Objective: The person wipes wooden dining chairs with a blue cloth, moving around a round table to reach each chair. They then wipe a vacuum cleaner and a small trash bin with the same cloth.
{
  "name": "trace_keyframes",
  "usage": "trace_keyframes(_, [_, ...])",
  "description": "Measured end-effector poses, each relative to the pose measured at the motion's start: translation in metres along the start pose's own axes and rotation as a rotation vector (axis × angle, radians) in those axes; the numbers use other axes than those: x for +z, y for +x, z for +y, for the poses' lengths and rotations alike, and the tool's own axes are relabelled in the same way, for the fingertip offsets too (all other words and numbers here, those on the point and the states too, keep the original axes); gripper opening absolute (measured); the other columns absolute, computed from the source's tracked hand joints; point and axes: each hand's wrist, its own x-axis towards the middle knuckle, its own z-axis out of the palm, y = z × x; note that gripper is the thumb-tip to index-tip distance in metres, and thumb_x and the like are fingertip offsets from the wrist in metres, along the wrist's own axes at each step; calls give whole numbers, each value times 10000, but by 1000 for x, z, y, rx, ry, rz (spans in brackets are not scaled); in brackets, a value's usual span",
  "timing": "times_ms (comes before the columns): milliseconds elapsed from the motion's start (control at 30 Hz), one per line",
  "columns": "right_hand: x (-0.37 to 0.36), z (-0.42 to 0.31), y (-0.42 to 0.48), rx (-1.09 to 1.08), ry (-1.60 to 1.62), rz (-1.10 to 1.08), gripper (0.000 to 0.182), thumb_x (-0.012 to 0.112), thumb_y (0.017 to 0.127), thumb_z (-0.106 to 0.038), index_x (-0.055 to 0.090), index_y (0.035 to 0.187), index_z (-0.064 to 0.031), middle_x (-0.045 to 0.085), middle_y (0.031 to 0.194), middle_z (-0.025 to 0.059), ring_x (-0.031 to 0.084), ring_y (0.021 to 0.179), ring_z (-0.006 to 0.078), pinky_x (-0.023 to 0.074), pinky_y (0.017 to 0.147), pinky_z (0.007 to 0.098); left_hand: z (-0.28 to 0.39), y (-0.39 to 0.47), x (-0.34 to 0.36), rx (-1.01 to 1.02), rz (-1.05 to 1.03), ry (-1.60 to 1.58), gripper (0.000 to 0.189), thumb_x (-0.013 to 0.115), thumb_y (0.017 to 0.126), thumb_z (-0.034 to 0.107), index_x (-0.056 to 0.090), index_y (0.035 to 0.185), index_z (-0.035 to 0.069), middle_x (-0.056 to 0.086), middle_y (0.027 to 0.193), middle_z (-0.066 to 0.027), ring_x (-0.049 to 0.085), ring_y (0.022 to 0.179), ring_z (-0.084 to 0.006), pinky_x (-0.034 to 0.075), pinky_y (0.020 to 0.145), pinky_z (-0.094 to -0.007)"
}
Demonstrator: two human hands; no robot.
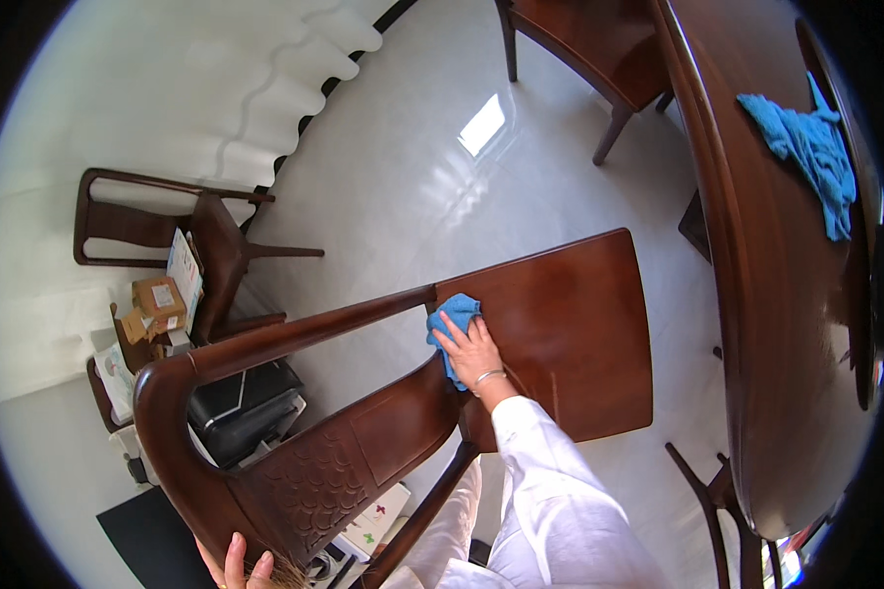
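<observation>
A dark wooden chair (560,331) stands before me, its seat to the right and its carved backrest (317,478) reaching toward the lower left. My right hand (474,357), with a bracelet at the wrist, presses a blue cloth (453,309) onto the back edge of the seat, where the backrest joins it. The fingers lie spread over the cloth. At the bottom left, my left hand (237,563) holds the end of the chair's top rail (169,434); only its fingers show and the rest is out of view.
A polished wooden table (773,294) fills the right side, with another blue cloth (810,154) on it. A second chair (597,44) stands at the top. By the curtain (191,81) is another chair (217,243), near cardboard boxes (160,302) and a black case (247,412).
</observation>
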Motion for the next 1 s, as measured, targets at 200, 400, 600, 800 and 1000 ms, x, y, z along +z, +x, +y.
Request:
trace_keyframes(200, [-94,168,4,545,-445,231,447,522,822,-330,476,1249,-209,307,1416,86,442,1138,338,288,980,538,-2,-7,5,-51,65,-111,457,517,791,271,542,1172,19,431,1301,-242,285,1248,-509,209,1015,-609])
trace_keyframes(400, [-89,151,22,963,-429,370,449,500,843,-277,433,1263,-133,312,1397,159,419,1133,408,297,978,515,-3,3,-11,-57,-97,-66,444,542,784,192,527,1196,28,432,1309,-228,334,1235,-476,224,1015,-597])
trace_keyframes(600, [-9,-2,28,190,6,-3,477,489,856,-255,425,1322,-176,254,1451,68,353,1229,353,209,1078,438,5,-11,11,-214,-1,-296,432,525,813,165,504,1224,33,399,1337,-216,330,1240,-469,237,1029,-563])
trace_keyframes(800, [-55,-3,-128,-101,89,-305,460,548,805,-230,487,1258,-186,314,1426,31,455,1121,329,246,1057,454,16,-2,5,-208,-15,-112,463,517,618,62,565,1077,27,364,1362,-209,140,1317,-487,108,1064,-544])
trace_keyframes(1000, [-122,86,-204,284,-197,-311,479,549,811,-357,468,1275,-273,294,1431,28,440,1139,337,247,1040,494,79,23,-2,-54,-82,7,455,610,601,95,590,1056,76,326,1390,-195,84,1320,-502,103,1015,-637])
